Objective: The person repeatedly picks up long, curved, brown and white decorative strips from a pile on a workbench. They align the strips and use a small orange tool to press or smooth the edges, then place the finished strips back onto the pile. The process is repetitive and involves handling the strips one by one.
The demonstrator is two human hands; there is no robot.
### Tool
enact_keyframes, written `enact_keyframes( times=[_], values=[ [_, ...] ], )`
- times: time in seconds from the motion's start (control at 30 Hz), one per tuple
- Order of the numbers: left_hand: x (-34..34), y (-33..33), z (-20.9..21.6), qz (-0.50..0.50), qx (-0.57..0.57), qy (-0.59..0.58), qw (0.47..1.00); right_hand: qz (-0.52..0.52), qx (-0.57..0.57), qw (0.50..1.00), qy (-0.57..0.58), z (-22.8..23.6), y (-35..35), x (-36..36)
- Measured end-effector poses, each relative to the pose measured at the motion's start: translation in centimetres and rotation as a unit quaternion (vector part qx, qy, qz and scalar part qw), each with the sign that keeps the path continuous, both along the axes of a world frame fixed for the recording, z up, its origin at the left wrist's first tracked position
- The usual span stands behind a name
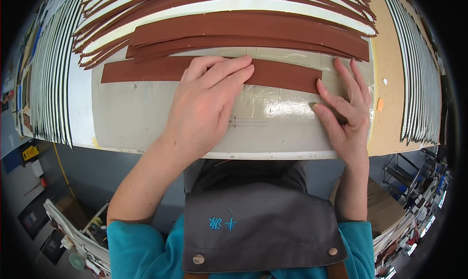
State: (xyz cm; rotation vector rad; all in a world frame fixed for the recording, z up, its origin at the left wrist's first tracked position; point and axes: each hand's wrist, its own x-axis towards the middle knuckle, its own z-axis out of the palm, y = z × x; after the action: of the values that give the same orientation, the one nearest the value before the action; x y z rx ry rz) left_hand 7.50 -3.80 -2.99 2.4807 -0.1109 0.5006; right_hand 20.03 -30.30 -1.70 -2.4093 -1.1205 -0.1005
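A long reddish-brown strip (287, 76), perhaps leather, lies flat across a grey work board (141, 113) covered with a clear sheet. My left hand (204, 101) rests over the middle of this strip, its fingers stretched out toward the right and lying on it. At the strip's right end is my right hand (347, 113), with the fingers spread. Its index fingertip touches the corner there, while the thumb stays on the board below. Thin pencil lines (248, 122) mark the board nearer to me. Just beyond, a pile of similar brown strips (253, 28) lies overlapped.
Further back, brown strips with white undersides (214, 8) are fanned in rows. Stacks of thin dark-edged white strips stand at the left (53, 69) and right (417, 69). A small orange scrap (380, 104) lies beside the board. The table's front edge (273, 155) runs before my apron.
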Motion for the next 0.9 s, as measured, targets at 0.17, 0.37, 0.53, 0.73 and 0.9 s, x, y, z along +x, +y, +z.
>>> enact_keyframes(
  times=[0.17,0.37,0.53,0.73,0.9],
  values=[
    [0.0,-0.2,-0.2,0.0,0.008,-0.012,1.0,-0.001,-0.003,1.0,-0.01,-0.2,-0.1,0.0],
    [-0.2,-0.1,-0.2,-0.001,0.031,-0.024,0.999,0.002,0.011,1.0,-0.006,-0.3,0.0,0.0],
    [0.0,-0.6,-0.3,-0.001,0.056,-0.011,0.998,0.005,-0.004,1.0,-0.012,0.1,-0.4,0.0],
    [-0.7,-0.5,-0.3,0.015,0.055,0.019,0.998,-0.001,0.085,0.996,0.005,-0.9,-0.4,0.3],
    [-0.4,-0.8,-0.2,0.01,0.056,0.025,0.998,-0.178,0.246,0.949,0.086,0.1,-6.2,2.8]
  ],
)
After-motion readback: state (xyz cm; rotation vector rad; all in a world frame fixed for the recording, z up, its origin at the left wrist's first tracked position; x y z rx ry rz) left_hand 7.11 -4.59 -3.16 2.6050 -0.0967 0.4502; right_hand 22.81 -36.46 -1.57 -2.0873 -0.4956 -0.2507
